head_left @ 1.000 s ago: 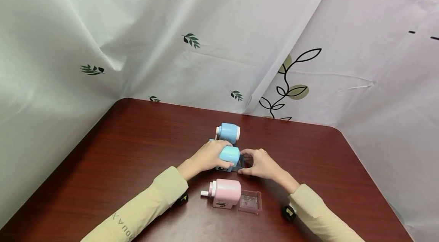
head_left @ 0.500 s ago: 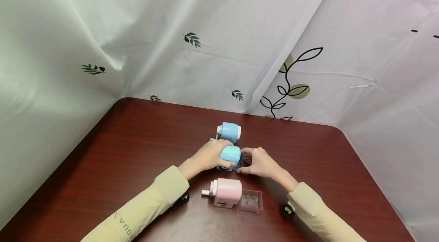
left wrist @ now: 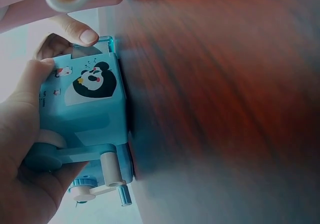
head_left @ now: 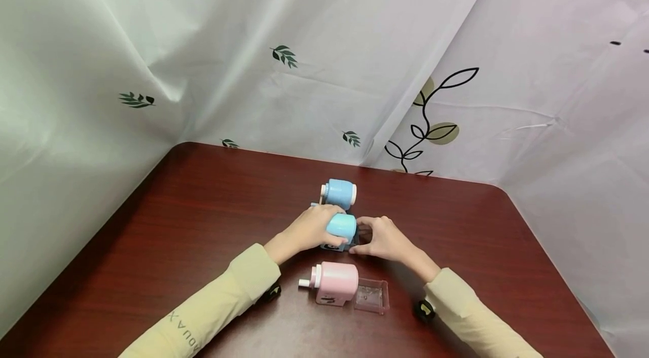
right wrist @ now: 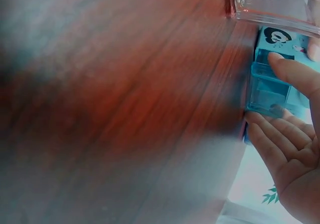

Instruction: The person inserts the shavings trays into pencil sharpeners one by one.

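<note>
A light-blue crank pencil sharpener (head_left: 342, 226) with a panda picture stands on the table. My left hand (head_left: 305, 229) grips its body from above, and in the left wrist view its crank handle (left wrist: 111, 169) points toward the camera. On its right side my right hand (head_left: 387, 241) pinches the clear blue shavings drawer (right wrist: 268, 95) between thumb and fingers. That drawer sticks partly out of the body. Nearer me stands a pink pencil sharpener (head_left: 338, 281), its clear drawer (head_left: 371, 296) out on the right with dark bits in it.
A second blue pencil sharpener (head_left: 339, 193) stands just behind the held one, partly hidden by the left hand. The brown table (head_left: 213, 206) ends at a white curtain (head_left: 314, 98) with leaf prints. Black wrist cameras (head_left: 425, 310) hang under both sleeves.
My right hand has shifted slightly left against the held sharpener, and less of its drawer shows outside the body. The left hand keeps its grip; the pink sharpener stays put.
</note>
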Tool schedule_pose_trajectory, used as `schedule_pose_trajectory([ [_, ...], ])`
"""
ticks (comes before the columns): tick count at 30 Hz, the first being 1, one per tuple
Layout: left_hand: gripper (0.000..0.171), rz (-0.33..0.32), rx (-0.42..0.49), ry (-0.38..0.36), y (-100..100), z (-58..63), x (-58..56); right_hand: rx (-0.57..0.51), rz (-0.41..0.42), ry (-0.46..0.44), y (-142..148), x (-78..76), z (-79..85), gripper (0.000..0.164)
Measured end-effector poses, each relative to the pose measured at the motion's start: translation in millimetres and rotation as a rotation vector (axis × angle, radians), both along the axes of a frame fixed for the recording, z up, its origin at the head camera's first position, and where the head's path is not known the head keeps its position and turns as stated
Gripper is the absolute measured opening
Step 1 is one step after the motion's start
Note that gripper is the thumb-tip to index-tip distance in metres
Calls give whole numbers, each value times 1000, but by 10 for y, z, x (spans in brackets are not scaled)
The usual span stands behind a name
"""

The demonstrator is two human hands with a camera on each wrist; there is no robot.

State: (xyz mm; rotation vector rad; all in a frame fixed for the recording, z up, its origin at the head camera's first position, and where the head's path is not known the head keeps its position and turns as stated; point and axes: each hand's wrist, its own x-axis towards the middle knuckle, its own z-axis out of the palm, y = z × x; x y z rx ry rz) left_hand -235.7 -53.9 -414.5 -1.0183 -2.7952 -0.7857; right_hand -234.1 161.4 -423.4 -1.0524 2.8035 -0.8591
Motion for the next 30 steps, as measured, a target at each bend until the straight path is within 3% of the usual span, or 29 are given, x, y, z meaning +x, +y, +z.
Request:
schedule_pose_trajectory([
  [19,54,-17,15,-6,-5,28,2,27,-10,66,-70,-30,3,46],
  [30,55,-5,9,-17,-8,23,7,-9,-27,33,-105,-20,-30,46],
])
